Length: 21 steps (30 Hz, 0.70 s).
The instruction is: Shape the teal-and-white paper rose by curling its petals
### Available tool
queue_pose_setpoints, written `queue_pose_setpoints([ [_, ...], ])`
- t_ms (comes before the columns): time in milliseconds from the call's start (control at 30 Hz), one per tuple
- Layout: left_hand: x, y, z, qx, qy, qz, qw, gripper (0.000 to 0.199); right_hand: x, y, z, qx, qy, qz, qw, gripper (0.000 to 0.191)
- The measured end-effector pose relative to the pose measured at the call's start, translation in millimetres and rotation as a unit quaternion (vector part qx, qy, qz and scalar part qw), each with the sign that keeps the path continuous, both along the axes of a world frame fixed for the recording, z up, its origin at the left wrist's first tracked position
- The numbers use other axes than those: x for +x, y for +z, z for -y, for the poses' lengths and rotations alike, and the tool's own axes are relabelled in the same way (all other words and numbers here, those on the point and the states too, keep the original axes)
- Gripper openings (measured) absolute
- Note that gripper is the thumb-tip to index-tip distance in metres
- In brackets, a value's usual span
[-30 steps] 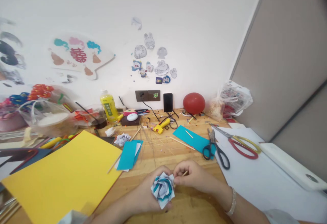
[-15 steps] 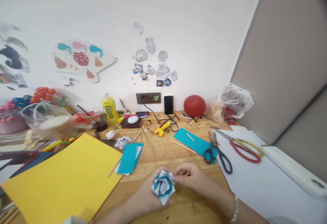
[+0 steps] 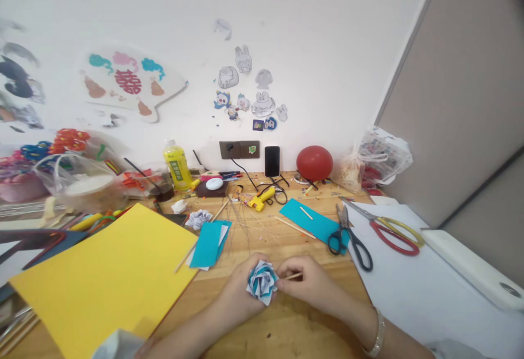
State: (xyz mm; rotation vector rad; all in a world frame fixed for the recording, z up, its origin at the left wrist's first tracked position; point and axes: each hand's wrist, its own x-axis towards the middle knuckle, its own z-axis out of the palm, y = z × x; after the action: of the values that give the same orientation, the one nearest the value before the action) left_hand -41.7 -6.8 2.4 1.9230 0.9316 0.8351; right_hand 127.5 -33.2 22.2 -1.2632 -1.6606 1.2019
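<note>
Presently holds a white-and-teal paper rose [image 3: 262,282] above the near middle of the wooden desk [image 3: 245,340], cupped in the left grip [image 3: 238,289], with fingers curled around its left side. Points the rose's open face upward into full view, petals ringed about a folded center; sets its axis, apparently, from that face down and away into the palm (cannot tell the shape of the lower end, hidden behind petals and hand). Pinches with the right grip [image 3: 305,282], thumb and forefinger pressed close together at the rose's right edge, around a slim wooden stick [image 3: 293,276]. Lays the stick's long axis crosswise and nearly level, aimed leftward at the rose, with the right end slightly higher, against the right palm. Cannot tell from this angle about a petal caught in the same pinch.

Farther left, shows a yellow sheet [image 3: 110,277] set aslant, with teal paper pieces [image 3: 207,244] near its right corner and a pale paper flower [image 3: 199,219] just beyond. Past both hands, shows a yellow glue gun [image 3: 261,199]. To the right, shows black-handled scissors [image 3: 345,227] lying across the end of a teal strip [image 3: 319,228], beside red-and-yellow-handled scissors [image 3: 373,217] resting on white paper [image 3: 393,288].
</note>
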Motion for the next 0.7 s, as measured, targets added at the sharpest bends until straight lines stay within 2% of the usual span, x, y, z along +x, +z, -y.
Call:
queue_pose_setpoints([
  [200,2.5,1.9,3.1,0.012,0.039,0.007,0.999,0.032,3.5,-0.3,-2.7,-0.026,0.001,-0.012,1.0,0.018],
  [333,0.9,-1.3,4.2,0.013,0.02,0.015,1.0,0.033,8.8,2.9,-3.0,-0.059,0.031,-0.04,0.997,0.023],
  [433,-1.7,-4.8,2.5,0.029,-0.001,0.003,1.0,0.033,7.1,5.1,-1.7,-0.051,0.049,-0.039,0.997,0.02],
  [700,-4.3,-8.2,2.8,0.042,-0.001,-0.025,0.999,0.033,-1.2,-1.6,-2.3,-0.034,0.002,-0.029,0.999,0.012],
])
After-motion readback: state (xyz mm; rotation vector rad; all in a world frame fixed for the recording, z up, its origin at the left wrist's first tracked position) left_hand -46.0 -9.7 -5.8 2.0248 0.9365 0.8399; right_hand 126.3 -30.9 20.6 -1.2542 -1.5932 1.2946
